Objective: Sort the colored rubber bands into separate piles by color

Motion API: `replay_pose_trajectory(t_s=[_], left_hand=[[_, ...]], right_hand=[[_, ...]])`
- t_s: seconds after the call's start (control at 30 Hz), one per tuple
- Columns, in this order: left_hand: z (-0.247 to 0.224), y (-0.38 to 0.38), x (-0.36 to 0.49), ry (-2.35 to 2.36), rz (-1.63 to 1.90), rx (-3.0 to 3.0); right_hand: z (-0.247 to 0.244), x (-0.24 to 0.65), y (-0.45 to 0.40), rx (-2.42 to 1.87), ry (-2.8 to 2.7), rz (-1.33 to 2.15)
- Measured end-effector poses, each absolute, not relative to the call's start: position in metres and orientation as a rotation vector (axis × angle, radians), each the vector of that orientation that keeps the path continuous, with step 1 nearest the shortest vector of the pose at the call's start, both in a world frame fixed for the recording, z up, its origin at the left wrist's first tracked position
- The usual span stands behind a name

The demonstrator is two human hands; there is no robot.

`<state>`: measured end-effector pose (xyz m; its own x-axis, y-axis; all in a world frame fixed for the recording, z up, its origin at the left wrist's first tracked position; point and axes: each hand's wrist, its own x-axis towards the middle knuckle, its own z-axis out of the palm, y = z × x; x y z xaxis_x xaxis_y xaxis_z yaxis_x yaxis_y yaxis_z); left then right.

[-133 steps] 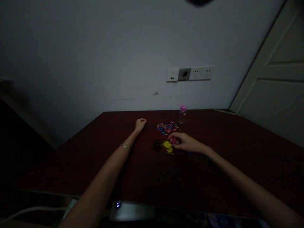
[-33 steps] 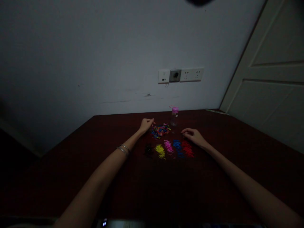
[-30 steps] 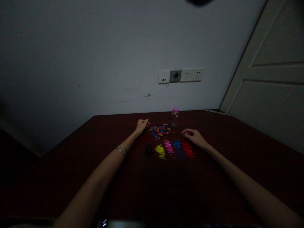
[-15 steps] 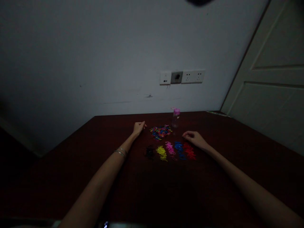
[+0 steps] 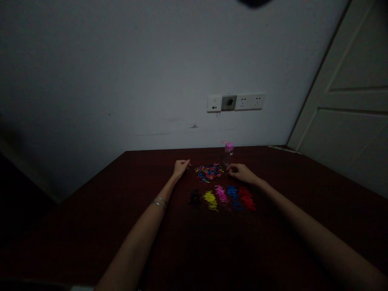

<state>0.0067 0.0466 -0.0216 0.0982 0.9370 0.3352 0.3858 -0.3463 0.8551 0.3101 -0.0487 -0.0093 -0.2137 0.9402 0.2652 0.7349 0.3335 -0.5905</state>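
A mixed pile of small colourful bands (image 5: 209,173) lies on the dark red table (image 5: 169,250). Nearer me are separate heaps: black (image 5: 195,197), yellow (image 5: 210,201), pink (image 5: 222,195), blue (image 5: 234,197) and red (image 5: 247,198). My left hand (image 5: 182,167) rests at the left of the mixed pile, its fingers curled together; whether anything is between them is too small to see. Just right of the pile, my right hand (image 5: 239,172) hangs above the blue and red heaps, thumb and fingertips bent towards each other, their contents unclear.
Behind the right hand stands a clear bottle with a pink lid (image 5: 229,153). The wall beyond carries a row of sockets (image 5: 236,102). A pale panelled door (image 5: 348,101) is at the right. A thin flat strip (image 5: 283,149) lies at the table's back right edge.
My right hand has moved left, from above the red heap's top to beside the mixed pile near the bottle. The view has shifted slightly; the left hand keeps its place by the pile.
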Motion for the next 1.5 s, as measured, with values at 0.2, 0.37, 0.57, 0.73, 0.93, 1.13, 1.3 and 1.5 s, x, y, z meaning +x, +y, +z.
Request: replay_pose_trajectory(t_s=[0.2,0.37,0.57,0.73,0.93,1.13,1.3,1.5], left_hand=[[-0.020,0.044,0.007,1.244,1.203,1.815],[-0.020,0.045,0.005,1.248,1.223,1.787],[-0.020,0.044,0.005,1.265,1.202,1.793],[-0.022,0.046,0.004,1.264,1.210,1.796],[-0.022,0.046,0.004,1.260,1.206,1.782],[-0.020,0.044,0.004,1.275,1.200,1.774],[-0.018,0.041,0.003,1.271,1.209,1.764],[-0.020,0.042,0.002,1.239,1.215,1.757]], right_hand=[[-0.016,0.304,-0.029,-1.466,-2.049,0.460],[-0.018,0.303,-0.026,-1.457,-2.057,0.464],[-0.019,0.303,-0.026,-1.467,-2.048,0.436],[-0.020,0.304,-0.026,-1.477,-2.036,0.420],[-0.023,0.304,-0.027,-1.488,-2.003,0.411],[-0.016,0.302,-0.035,-1.485,-2.041,0.351],[-0.010,0.301,-0.041,-1.493,-2.044,0.263],[-0.007,0.303,-0.043,-1.510,-2.002,0.165]])
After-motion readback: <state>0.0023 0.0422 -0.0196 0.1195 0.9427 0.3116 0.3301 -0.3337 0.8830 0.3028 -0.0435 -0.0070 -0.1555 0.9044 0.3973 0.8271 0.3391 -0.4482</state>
